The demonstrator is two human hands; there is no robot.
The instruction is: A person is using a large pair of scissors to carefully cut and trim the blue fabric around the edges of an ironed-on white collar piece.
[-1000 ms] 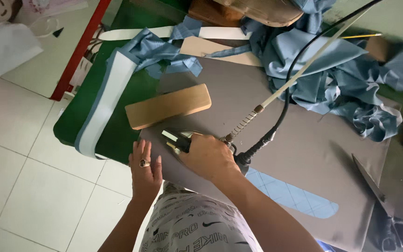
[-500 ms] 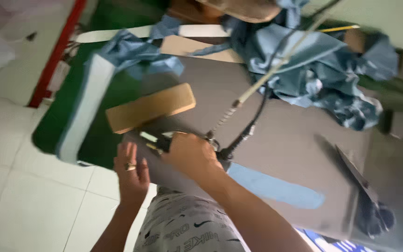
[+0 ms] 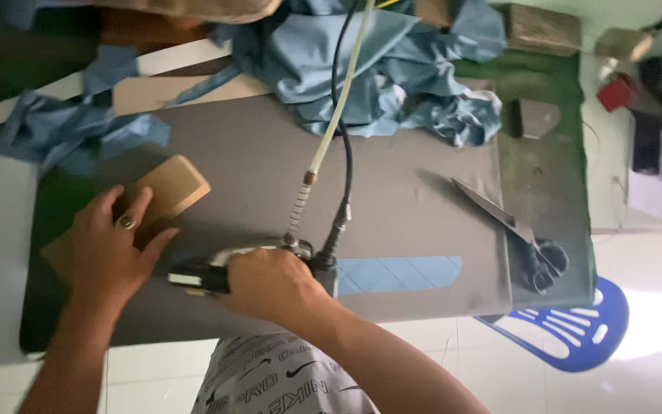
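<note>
My right hand (image 3: 270, 285) grips the handle of a steam iron (image 3: 201, 277) near the front edge of a grey padded table (image 3: 408, 207). A black cord (image 3: 344, 153) and a cream hose (image 3: 331, 123) rise from the iron toward the back. My left hand (image 3: 109, 253) rests with spread fingers on a tan wooden block (image 3: 170, 188) at the table's left side; a ring shows on one finger. A pale blue checked fabric strip (image 3: 400, 272) lies flat just right of the iron.
A heap of blue cloth (image 3: 392, 69) covers the back of the table. Large dark scissors (image 3: 522, 241) lie at the right. Small wooden blocks (image 3: 538, 116) sit on green felt (image 3: 553, 176) beyond. A blue plastic chair (image 3: 568, 330) stands below the right corner.
The view has swung right and closer. My left hand has moved up from the table's edge onto the wooden block. My right hand keeps hold of the iron.
</note>
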